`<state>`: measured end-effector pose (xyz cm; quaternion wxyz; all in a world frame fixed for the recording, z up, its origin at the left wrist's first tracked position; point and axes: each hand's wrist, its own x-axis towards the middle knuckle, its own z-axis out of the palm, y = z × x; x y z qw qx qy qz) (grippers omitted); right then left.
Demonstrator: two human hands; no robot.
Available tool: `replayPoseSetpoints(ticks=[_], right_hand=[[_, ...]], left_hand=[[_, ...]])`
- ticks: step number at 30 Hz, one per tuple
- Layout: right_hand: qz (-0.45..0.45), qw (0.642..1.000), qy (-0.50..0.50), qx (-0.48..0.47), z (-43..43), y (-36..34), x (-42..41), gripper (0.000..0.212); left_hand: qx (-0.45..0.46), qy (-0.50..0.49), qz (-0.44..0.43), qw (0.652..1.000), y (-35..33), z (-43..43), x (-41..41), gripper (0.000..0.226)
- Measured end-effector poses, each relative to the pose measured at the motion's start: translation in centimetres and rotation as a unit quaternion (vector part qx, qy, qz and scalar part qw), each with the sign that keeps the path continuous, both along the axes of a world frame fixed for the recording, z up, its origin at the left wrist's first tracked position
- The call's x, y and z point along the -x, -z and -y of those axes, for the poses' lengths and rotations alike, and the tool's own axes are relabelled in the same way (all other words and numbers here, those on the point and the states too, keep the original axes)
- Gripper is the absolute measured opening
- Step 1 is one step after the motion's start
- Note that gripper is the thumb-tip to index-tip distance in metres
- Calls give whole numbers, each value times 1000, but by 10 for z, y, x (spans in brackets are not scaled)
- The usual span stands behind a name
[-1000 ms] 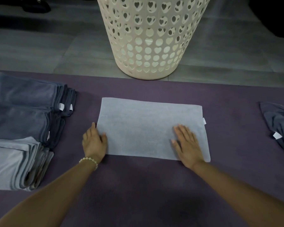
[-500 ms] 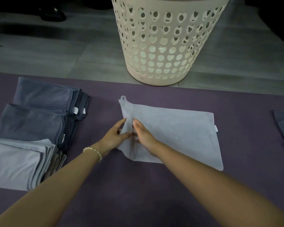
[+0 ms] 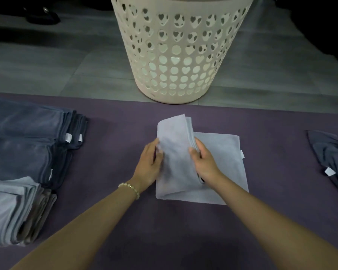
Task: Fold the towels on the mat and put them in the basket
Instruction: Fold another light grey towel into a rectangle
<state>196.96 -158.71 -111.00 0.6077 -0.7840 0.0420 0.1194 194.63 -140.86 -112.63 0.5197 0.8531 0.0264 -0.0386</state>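
A pale lilac towel lies in the middle of the purple mat. Its left half is lifted and curled over toward the right. My left hand, with a bead bracelet at the wrist, holds the raised flap from the left. My right hand pinches the flap's doubled edge on the right. The cream basket, pierced with heart-shaped holes, stands on the floor just beyond the mat's far edge, straight behind the towel.
Stacks of folded towels sit at the left: dark blue-grey ones behind, pale grey ones in front. A crumpled dark towel with a white tag lies at the mat's right edge. Grey floor tiles surround the basket.
The towel lay flat under both palms; both hands then gripped its left edge and carried it up and over to the right, halving the towel's width.
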Motion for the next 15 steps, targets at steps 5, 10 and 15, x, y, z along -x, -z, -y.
replayPoseSetpoints(ticks=[5, 10, 15], right_hand=[[-34, 996, 39, 69, 66, 23, 18, 43], [-87, 989, 122, 7, 72, 34, 7, 40], [33, 985, 138, 95, 68, 34, -3, 10]], left_hand=[[-321, 163, 18, 933, 30, 48, -6, 71], [-362, 139, 29, 921, 43, 65, -4, 73], [-319, 72, 67, 943, 33, 70, -23, 73]])
